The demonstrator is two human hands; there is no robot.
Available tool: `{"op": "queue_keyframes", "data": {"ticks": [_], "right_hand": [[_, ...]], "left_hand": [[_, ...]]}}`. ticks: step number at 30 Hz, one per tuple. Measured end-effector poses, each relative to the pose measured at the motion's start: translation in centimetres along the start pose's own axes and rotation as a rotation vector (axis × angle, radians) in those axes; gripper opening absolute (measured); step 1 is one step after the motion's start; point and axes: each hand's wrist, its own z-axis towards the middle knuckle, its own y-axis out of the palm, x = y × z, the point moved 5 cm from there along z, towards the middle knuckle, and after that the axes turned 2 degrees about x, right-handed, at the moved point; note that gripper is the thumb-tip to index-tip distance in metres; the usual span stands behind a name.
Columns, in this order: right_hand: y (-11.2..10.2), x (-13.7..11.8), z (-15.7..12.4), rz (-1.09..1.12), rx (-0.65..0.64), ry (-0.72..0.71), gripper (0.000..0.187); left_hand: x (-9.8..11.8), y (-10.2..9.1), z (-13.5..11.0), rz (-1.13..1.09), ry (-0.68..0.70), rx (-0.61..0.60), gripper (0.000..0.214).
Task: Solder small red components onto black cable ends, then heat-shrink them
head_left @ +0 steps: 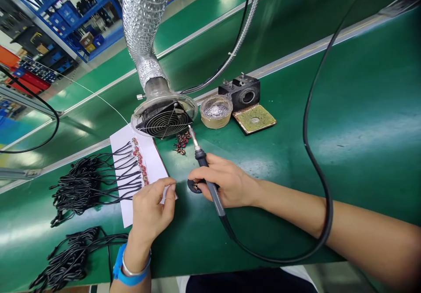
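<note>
Firmly, the right hand [230,183] clasps the soldering iron [201,156], tip slanting up-left toward the fan [163,119]; left hand [151,212] pinched shut.

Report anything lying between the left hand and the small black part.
Nothing visible: only bare green mat separates the left hand from the small black part, partly covered by the right hand holding the soldering iron.

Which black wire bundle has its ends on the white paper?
The upper bundle, fanned across the paper; the lower bundle near the left hand lies only on the green mat.
</note>
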Motion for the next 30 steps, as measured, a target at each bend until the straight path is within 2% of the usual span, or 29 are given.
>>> {"op": "queue_keyframes", "data": {"ticks": [4, 8, 12, 15, 21, 24, 28, 30], "right_hand": [[-0.7, 0.3, 0.0, 0.013, 0.017, 0.018, 0.028], [-0.9, 0.3, -0.2, 0.04, 0.03, 0.018, 0.032], [-0.3, 0.3, -0.4, 0.058, 0.026, -0.011, 0.029], [0.2, 0.0, -0.3, 0.015, -0.016, -0.07, 0.026], [-0.5, -0.9, -0.3, -0.005, -0.034, -0.139, 0.029], [0.0, -1.2, -0.9, -0.033, -0.086, -0.158, 0.032], [1.6, -1.1, -2.1, -0.103, -0.132, -0.155, 0.032], [1.9, -0.9, -2.5, -0.133, -0.088, -0.125, 0.028]], "left_hand": [[-1.4, -1.2, -0.3, -0.049, -0.095, 0.058, 0.015], [-3.6, -3.0, -1.1, -0.136, -0.267, 0.146, 0.014], [-5.7, -5.4, -3.3, -0.243, -0.433, 0.32, 0.017], [-6.9, -6.8, -5.8, -0.275, -0.507, 0.4, 0.019], [-9.1, -7.6, -11.6, -0.222, -0.632, 0.442, 0.023], [-9.6, -7.6, -13.7, -0.176, -0.674, 0.454, 0.024], [-9.5, -7.9, -15.2, -0.044, -0.726, 0.376, 0.026], [-9.8, -8.3, -15.9, 0.01, -0.749, 0.31, 0.027]]}}
